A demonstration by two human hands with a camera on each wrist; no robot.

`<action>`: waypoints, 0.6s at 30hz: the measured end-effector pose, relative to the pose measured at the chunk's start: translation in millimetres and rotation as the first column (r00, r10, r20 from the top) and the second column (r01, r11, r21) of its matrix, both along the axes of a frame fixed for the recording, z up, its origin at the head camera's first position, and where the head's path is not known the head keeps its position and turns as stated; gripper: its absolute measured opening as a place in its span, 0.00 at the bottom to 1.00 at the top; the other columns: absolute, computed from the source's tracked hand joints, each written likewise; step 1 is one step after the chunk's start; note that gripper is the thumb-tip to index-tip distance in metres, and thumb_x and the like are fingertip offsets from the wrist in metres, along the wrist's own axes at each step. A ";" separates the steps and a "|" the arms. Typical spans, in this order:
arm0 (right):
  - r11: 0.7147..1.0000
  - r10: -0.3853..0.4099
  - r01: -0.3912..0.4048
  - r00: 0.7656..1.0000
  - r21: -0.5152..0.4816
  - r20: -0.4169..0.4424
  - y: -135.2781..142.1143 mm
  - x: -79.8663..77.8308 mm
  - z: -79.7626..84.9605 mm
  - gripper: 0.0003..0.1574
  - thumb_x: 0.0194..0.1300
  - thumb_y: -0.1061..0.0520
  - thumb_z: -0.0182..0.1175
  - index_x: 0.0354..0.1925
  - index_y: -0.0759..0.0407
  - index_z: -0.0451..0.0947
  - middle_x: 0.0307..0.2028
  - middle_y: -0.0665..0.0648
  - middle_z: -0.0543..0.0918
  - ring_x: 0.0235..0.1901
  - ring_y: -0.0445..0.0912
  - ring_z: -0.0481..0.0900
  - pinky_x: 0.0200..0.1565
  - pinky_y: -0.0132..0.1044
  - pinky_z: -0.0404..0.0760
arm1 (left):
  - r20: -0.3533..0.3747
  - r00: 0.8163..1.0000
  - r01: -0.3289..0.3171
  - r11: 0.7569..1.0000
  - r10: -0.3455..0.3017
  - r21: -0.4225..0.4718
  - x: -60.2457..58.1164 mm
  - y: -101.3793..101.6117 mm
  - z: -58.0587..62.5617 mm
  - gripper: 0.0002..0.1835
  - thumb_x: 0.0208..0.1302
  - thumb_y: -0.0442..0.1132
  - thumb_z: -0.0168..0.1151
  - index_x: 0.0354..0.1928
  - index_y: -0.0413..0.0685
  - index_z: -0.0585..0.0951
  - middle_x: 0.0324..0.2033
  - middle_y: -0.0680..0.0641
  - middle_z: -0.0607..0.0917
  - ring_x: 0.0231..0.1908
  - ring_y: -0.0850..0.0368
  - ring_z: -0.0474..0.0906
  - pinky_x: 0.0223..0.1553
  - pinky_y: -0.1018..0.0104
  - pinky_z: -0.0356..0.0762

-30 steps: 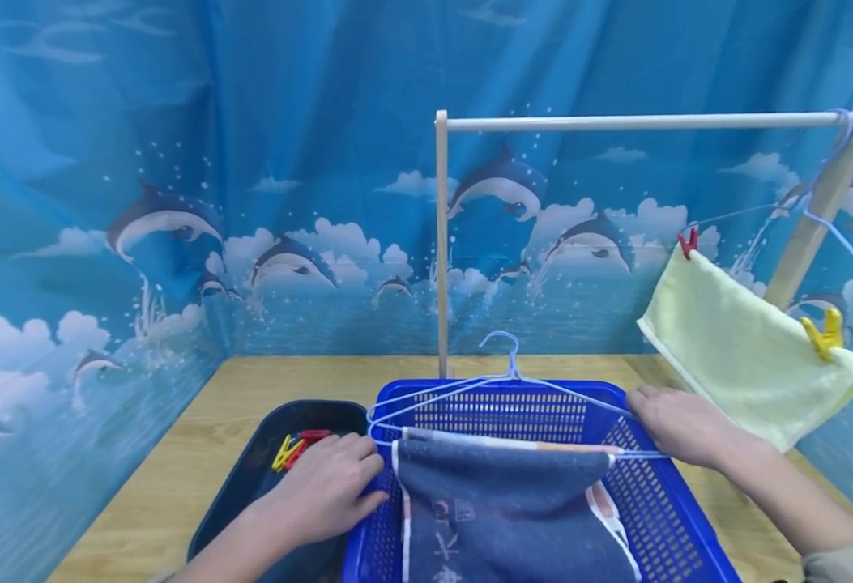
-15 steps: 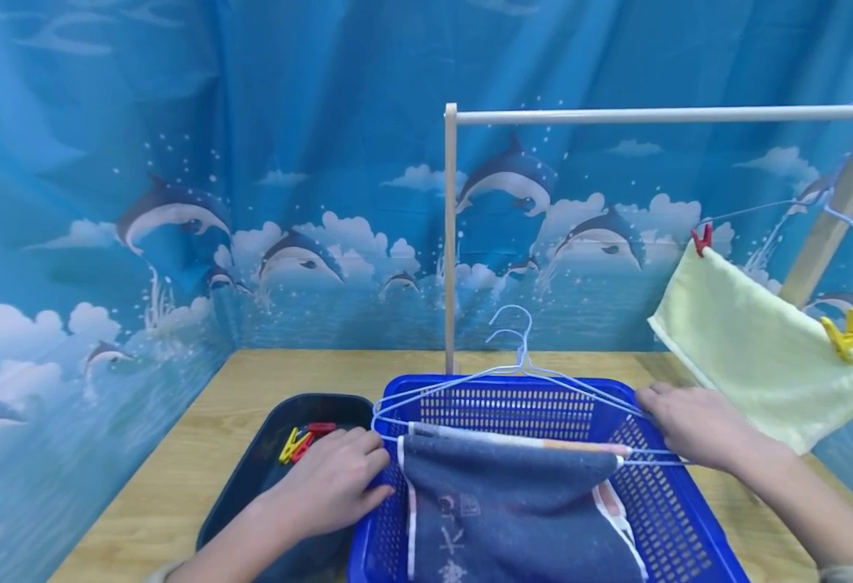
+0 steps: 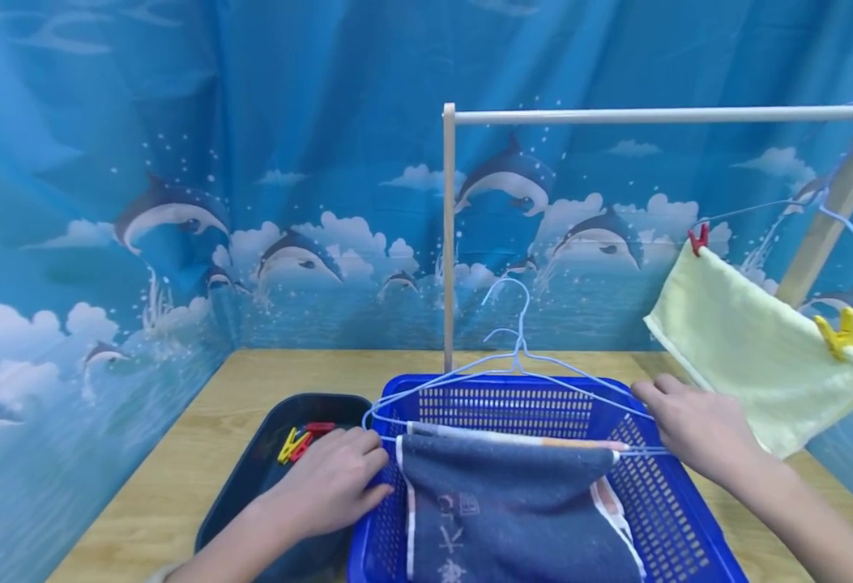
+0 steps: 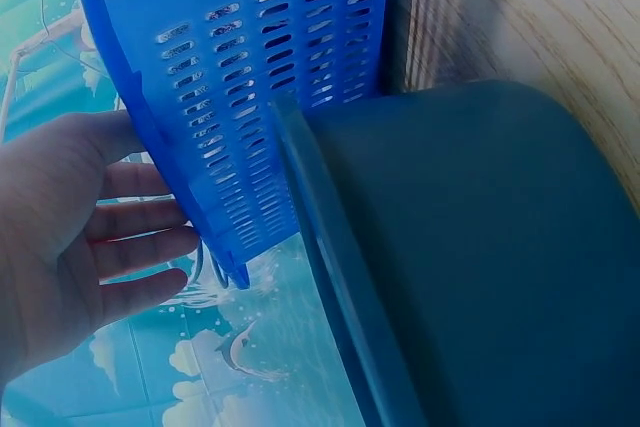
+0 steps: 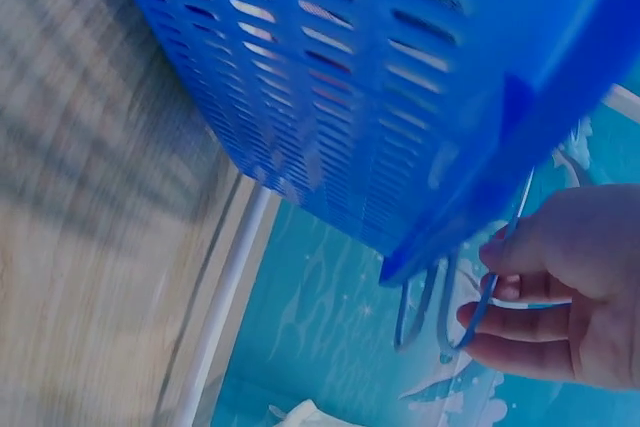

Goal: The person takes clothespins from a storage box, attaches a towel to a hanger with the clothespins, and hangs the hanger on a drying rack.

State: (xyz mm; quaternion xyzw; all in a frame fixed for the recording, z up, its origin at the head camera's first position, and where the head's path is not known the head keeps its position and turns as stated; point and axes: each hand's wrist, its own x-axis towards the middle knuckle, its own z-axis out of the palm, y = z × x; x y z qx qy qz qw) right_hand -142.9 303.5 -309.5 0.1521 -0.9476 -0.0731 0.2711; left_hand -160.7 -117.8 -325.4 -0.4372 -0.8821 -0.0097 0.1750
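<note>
Two light-blue wire hangers lie over the blue basket (image 3: 688,518), one hook (image 3: 524,312) standing higher than the other. A dark blue towel (image 3: 506,486) with pale lettering drapes over the front hanger's bar; behind it shows the edge of a lighter cloth (image 3: 502,438). My right hand (image 3: 703,425) pinches the rounded end of a hanger (image 5: 487,299) between thumb and fingers, just outside the basket rim in the right wrist view. At the left rim, my left hand (image 3: 327,482) rests with fingers nearly straight, fingertips close to the other hanger ends.
A dark tray (image 3: 240,494) with red and yellow clothespins (image 3: 291,445) stands left of the basket. Behind is a rack with a white rail (image 3: 652,117). On the right hangs a pale yellow towel (image 3: 739,348), held by a red clothespin (image 3: 698,240) and a yellow one (image 3: 839,334).
The two hanger hooks, nearly together a second ago, have separated, and the upper one has risen. My right hand has lifted slightly; the left hand stays at the rim.
</note>
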 end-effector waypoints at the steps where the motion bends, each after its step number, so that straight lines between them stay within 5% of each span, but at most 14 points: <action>1: 1.000 -0.009 0.009 1.000 0.003 0.003 -1.7 -0.2 -0.5 0.11 0.48 0.69 0.56 0.29 0.54 0.71 0.20 0.51 0.70 0.13 0.44 0.66 0.10 0.38 0.56 | -0.003 1.000 0.001 1.000 -0.001 0.002 0.0 -0.2 -0.4 0.12 0.56 0.51 0.65 0.26 0.52 0.78 0.24 0.58 0.70 0.24 0.64 0.65 0.26 0.70 0.65; 9: 0.998 -0.057 0.058 0.997 -0.005 0.048 -11.7 -0.7 -1.6 0.15 0.43 0.72 0.55 0.31 0.57 0.74 0.20 0.54 0.69 0.16 0.48 0.68 0.12 0.41 0.61 | 0.013 1.000 -0.003 1.000 0.003 0.006 -0.3 -0.7 -1.6 0.12 0.56 0.51 0.65 0.28 0.52 0.78 0.25 0.58 0.71 0.25 0.64 0.66 0.26 0.70 0.65; 18: 0.997 -0.058 0.054 0.995 0.050 0.076 -18.9 -1.6 0.1 0.12 0.48 0.72 0.54 0.27 0.56 0.75 0.19 0.53 0.68 0.17 0.48 0.65 0.14 0.39 0.62 | -0.025 1.000 0.016 0.999 -0.016 0.031 -0.9 -0.9 -2.7 0.12 0.55 0.51 0.65 0.28 0.52 0.78 0.25 0.58 0.70 0.25 0.63 0.66 0.26 0.70 0.64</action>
